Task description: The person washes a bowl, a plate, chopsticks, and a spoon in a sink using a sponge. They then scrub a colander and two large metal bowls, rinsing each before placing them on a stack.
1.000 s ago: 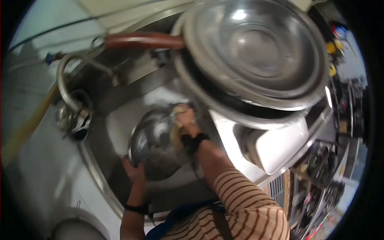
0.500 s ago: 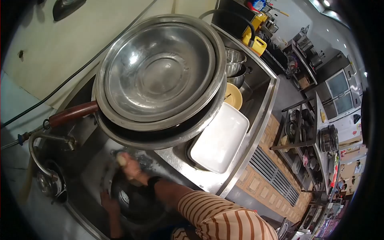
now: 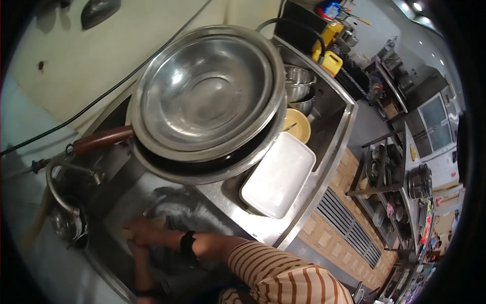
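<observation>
Over a dark round pan point(image 3: 174, 256) low in the sink, my right hand point(image 3: 146, 233) is closed on what looks like a pale sponge point(image 3: 159, 222), blurred and partly covered by the fingers. My left hand point(image 3: 137, 249) is at the pan's left edge and meets my right hand. Its fingers are mostly hidden, so their grip does not show. Wet, whitish streaks mark the sink bottom point(image 3: 202, 219) beyond the pan.
Large nested metal basins point(image 3: 207, 96) rest above the sink, with a brown wooden handle point(image 3: 104, 139) sticking out leftward. A white tray point(image 3: 278, 175), yellow bowl point(image 3: 297, 125) and metal bowls point(image 3: 298, 81) stand to the right. A curved faucet point(image 3: 55, 190) is at left.
My right hand has moved left and towards me, from the pan's far side to beside my left hand. My left hand has shifted slightly upward in view. The whole view has tilted a little.
</observation>
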A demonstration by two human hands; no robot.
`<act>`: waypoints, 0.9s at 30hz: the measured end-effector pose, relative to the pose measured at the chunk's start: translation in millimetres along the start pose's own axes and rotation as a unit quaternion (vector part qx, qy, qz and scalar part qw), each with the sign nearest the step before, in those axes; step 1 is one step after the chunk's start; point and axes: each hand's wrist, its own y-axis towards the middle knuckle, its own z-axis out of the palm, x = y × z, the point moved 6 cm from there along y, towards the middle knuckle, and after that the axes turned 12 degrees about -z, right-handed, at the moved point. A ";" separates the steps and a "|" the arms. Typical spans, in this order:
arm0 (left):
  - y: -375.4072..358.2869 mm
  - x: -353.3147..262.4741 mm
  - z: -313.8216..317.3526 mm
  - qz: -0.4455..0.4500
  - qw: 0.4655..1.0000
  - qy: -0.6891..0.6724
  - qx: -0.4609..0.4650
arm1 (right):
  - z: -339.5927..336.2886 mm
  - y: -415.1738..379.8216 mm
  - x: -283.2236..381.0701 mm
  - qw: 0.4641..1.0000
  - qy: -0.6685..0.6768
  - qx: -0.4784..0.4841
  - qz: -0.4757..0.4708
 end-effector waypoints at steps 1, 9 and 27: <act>-31.0 -46.9 43.1 0.157 0.972 0.173 0.008 | -13.6 1.7 15.6 1.000 0.017 0.008 -0.001; -107.0 -85.4 66.7 0.343 0.786 0.501 -0.115 | -93.3 -70.7 -152.4 0.891 0.123 -0.236 0.369; -100.3 -82.1 61.7 0.315 0.767 0.542 -0.137 | -77.9 -2.3 -53.5 0.982 0.086 -0.168 0.029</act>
